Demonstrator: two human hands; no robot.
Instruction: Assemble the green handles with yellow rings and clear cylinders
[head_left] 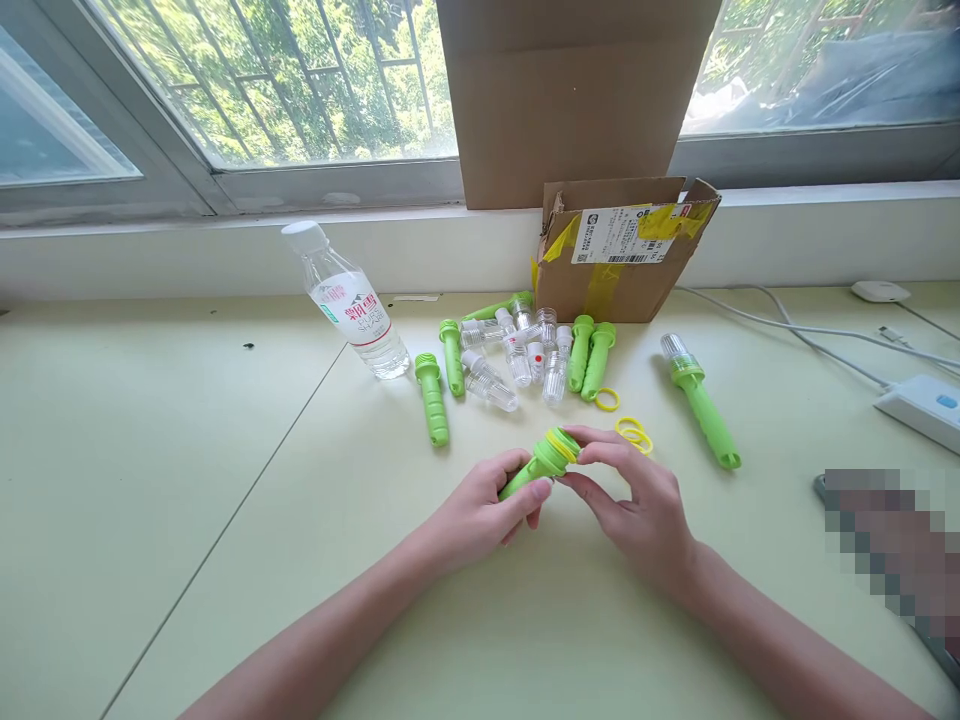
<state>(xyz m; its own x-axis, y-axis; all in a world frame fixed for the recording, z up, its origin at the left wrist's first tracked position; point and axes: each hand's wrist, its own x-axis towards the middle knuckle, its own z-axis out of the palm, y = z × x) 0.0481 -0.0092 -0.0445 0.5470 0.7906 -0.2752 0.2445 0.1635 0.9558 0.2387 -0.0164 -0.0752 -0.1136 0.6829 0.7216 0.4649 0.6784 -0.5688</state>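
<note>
My left hand [504,500] is wrapped round a green handle [549,456], tilted with its wide threaded end up to the right. A yellow ring [562,445] sits around that end. The thumb and fingers of my right hand [637,490] pinch the ring at the handle's wide end. Beyond my hands lie more green handles [432,400] and several clear plastic caps and tubes [517,358]. Loose yellow rings [634,435] rest just past my right hand. A green handle with a clear cap [701,405] lies to the right.
A water bottle [356,310] stands at the back left. An open cardboard box [622,255] is against the wall. White cables and a power strip [926,405] are at the right, above a pixelated flat object [892,560].
</note>
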